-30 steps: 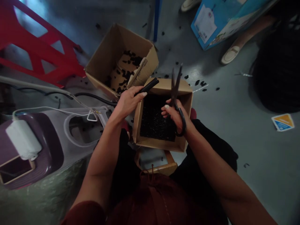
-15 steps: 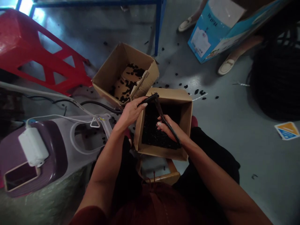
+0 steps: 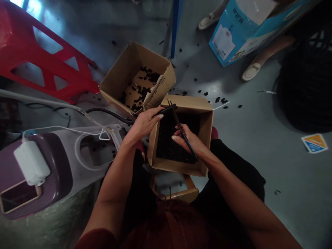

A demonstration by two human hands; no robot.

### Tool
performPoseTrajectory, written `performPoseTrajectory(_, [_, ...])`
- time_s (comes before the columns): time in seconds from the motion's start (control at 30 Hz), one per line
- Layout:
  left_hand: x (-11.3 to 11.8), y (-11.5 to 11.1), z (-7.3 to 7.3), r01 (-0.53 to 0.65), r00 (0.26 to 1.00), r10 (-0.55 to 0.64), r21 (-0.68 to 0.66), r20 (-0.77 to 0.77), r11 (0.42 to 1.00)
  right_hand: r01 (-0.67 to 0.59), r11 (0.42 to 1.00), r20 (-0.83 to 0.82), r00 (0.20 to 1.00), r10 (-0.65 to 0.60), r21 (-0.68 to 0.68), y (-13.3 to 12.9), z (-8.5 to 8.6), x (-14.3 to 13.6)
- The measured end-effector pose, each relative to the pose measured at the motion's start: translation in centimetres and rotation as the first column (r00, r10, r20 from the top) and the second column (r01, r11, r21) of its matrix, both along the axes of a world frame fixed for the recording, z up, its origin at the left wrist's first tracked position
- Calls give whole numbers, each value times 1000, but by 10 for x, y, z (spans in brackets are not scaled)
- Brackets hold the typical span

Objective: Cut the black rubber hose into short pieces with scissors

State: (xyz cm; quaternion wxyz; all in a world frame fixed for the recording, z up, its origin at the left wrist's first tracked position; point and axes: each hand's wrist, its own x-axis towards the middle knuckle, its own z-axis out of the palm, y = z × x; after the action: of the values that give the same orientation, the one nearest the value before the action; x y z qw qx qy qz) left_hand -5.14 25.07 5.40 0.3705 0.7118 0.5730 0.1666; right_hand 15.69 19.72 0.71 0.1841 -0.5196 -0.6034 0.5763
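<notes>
My left hand [image 3: 149, 121] is closed on a black ribbed tube [image 3: 167, 110], whose end sticks out over the near cardboard box [image 3: 189, 101]. In my right hand [image 3: 185, 136] is a long dark tool [image 3: 190, 148] that looks like scissors or cutters. Its tip is beside the tube's end, partly crossing it. Many small black pieces [image 3: 168, 145] fill the bottom of the near box. The far cardboard box [image 3: 116, 77] holds scattered black pieces [image 3: 146, 77].
A red stool [image 3: 49, 58] lies at the left. A purple and grey stool [image 3: 59, 159] carries a white device [image 3: 31, 162] and a phone [image 3: 19, 197]. A person's shoes [image 3: 251, 72] flank a blue box [image 3: 225, 39]. Black coils [image 3: 306, 86] lie at the right.
The tool's tip has shifted slightly left and up past the tube and looks more closed or edge-on. My left hand keeps its hold. The view has shifted a little.
</notes>
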Motion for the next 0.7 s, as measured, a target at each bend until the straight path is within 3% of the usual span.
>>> performPoseTrajectory(0.37, [-2, 0, -4, -14, 1000, 14, 15, -18, 1000, -35, 998, -21, 999, 34, -55, -1, 1, 0])
performPoseTrajectory(0.7, [1, -1, -2, 33, 999, -32, -52, 12, 998, -45, 996, -16, 999, 44, -72, -1, 2, 0])
